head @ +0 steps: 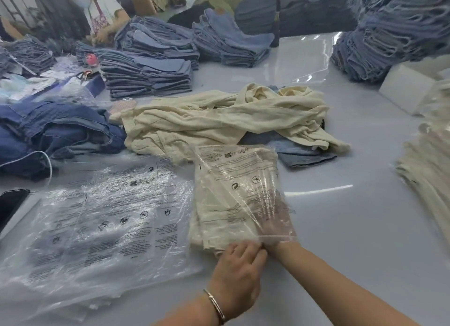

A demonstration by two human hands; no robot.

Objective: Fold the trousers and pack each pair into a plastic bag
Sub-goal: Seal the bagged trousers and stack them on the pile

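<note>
A folded cream pair of trousers (219, 213) lies partly inside a clear printed plastic bag (243, 172) near the table's front. My right hand (275, 218) is inside the bag beside the trousers, seen blurred through the plastic, so its fingers cannot be made out. My left hand (237, 264), with a bracelet on the wrist, pinches the bag's open edge at the near end of the trousers. A loose heap of unfolded cream trousers (231, 121) lies just beyond the bag.
A stack of empty printed bags (102, 228) lies to the left, with a black phone (11, 204) at the left edge. Denim piles (148, 75) stand behind and on both sides. Bagged cream trousers (428, 169) sit at the right. A person works at the far left.
</note>
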